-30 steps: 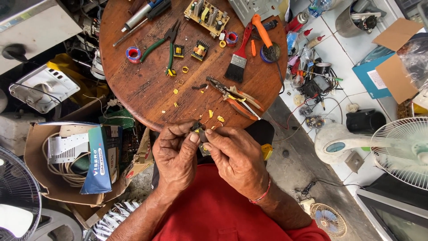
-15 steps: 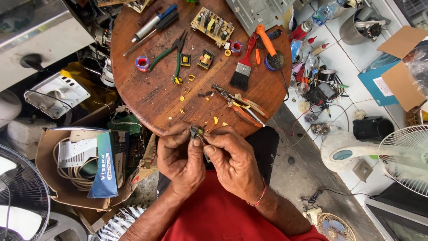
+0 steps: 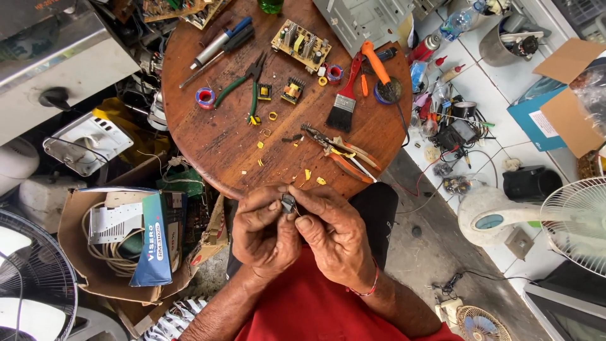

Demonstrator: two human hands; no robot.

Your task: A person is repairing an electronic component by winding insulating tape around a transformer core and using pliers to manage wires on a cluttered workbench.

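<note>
At the far left, an open cardboard box [image 3: 95, 265] sits on the floor holding pale cables and a blue rectangular package [image 3: 154, 240] with white lettering on its spine and a teal top edge. Beside it, below the near rim of the round wooden counter [image 3: 214, 142], the left hand [image 3: 265, 230] and right hand [image 3: 334, 237] are drawn closer together than a second ago and have lifted toward the counter edge; the view has also slid so the counter sits higher in frame. The fingers of both hands are pressed in around a small dark part [image 3: 288, 203], pinching it between thumbs and forefingers just off the counter rim. That tighter grip suggests close work on the part itself is under way.

On the counter lie green-handled pliers [image 3: 243, 85], a small circuit board [image 3: 302, 45], a red-handled brush [image 3: 344, 104] and orange-handled pliers [image 3: 344, 155], with yellow scraps scattered between. To the right, on the tiled floor, stand a blue flat carton [image 3: 533, 117] with a white label patch and a plain brown cardboard box [image 3: 571, 88], flaps open, near a white fan [image 3: 571, 218].
</note>
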